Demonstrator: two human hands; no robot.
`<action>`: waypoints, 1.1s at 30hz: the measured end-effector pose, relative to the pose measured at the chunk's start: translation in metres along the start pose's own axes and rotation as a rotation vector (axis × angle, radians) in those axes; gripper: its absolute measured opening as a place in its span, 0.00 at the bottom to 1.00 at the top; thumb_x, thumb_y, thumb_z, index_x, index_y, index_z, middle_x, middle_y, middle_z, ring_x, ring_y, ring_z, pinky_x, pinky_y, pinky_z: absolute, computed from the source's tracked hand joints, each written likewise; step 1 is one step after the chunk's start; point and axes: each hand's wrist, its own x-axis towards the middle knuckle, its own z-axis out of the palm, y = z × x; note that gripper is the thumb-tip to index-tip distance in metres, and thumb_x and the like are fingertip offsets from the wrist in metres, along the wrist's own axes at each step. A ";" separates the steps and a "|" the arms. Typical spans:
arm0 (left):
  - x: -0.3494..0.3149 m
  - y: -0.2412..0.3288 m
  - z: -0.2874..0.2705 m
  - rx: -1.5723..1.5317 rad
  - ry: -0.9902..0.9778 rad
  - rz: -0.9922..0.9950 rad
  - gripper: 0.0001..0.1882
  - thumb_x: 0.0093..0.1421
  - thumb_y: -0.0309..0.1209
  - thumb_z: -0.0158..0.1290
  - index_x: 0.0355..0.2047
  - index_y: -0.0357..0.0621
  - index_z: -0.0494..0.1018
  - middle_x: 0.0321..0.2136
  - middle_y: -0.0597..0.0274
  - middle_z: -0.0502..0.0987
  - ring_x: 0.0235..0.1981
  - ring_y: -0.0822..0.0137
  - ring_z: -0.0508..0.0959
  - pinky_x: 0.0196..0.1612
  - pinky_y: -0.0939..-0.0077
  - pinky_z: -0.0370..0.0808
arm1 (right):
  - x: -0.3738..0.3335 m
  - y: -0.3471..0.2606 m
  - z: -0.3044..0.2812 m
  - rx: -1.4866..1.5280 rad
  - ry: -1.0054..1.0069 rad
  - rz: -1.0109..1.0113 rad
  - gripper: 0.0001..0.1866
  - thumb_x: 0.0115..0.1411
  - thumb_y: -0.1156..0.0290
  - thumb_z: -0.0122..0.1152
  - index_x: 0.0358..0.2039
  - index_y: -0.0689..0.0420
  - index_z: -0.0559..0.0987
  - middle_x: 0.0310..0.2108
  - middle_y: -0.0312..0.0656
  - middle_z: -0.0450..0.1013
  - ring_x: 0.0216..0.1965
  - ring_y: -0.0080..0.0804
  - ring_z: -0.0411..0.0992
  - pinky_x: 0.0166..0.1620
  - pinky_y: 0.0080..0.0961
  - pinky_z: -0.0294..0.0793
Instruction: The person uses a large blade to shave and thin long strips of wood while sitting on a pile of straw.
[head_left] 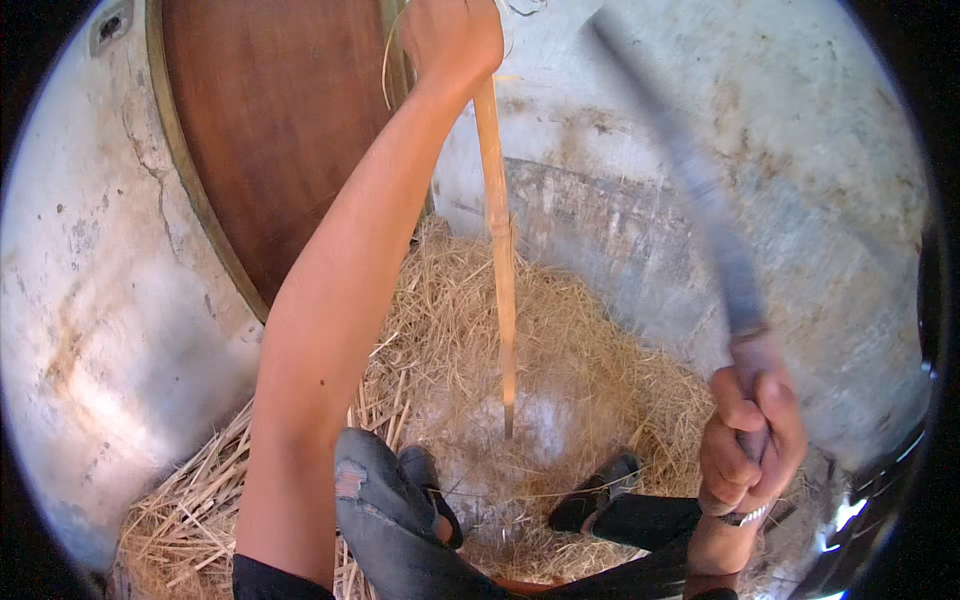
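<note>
High up in the view, my left hand is closed around the upper end of a long split bamboo strip. The strip stands almost upright, its lower tip down near the ground between my feet. At the right, my right hand is wrapped round the handle of a long machete. The blade is raised, slanting up and to the left, apart from the strip and smeared by motion. My left forearm crosses the left of the view.
A heap of pale shavings covers the ground around my dark shoes. Thin split sticks lie at the lower left. Behind stand a brown wooden door and a stained pale wall. My jeans-clad knee is close below.
</note>
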 end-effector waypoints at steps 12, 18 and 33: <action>0.007 0.002 0.005 0.107 0.121 0.112 0.24 0.69 0.41 0.37 0.27 0.37 0.74 0.24 0.41 0.77 0.30 0.41 0.78 0.36 0.49 0.71 | 0.000 0.074 -0.109 -1.070 -0.028 0.082 0.23 0.69 0.76 0.50 0.56 0.54 0.49 0.24 0.34 0.62 0.15 0.19 0.62 0.16 0.20 0.64; -0.003 0.015 0.006 0.016 -0.046 -0.010 0.23 0.69 0.41 0.37 0.27 0.38 0.74 0.24 0.42 0.76 0.30 0.41 0.77 0.36 0.50 0.71 | -0.010 0.016 -0.047 -0.045 0.189 0.309 0.18 0.67 0.75 0.52 0.51 0.50 0.55 0.19 0.34 0.59 0.08 0.23 0.57 0.10 0.25 0.61; -0.007 0.010 0.032 -0.135 -0.048 -0.071 0.22 0.66 0.40 0.39 0.25 0.37 0.74 0.18 0.50 0.75 0.24 0.54 0.78 0.32 0.59 0.71 | 0.026 0.155 -0.230 -1.338 0.117 -0.378 0.19 0.67 0.76 0.53 0.54 0.58 0.59 0.22 0.34 0.63 0.15 0.20 0.63 0.19 0.21 0.64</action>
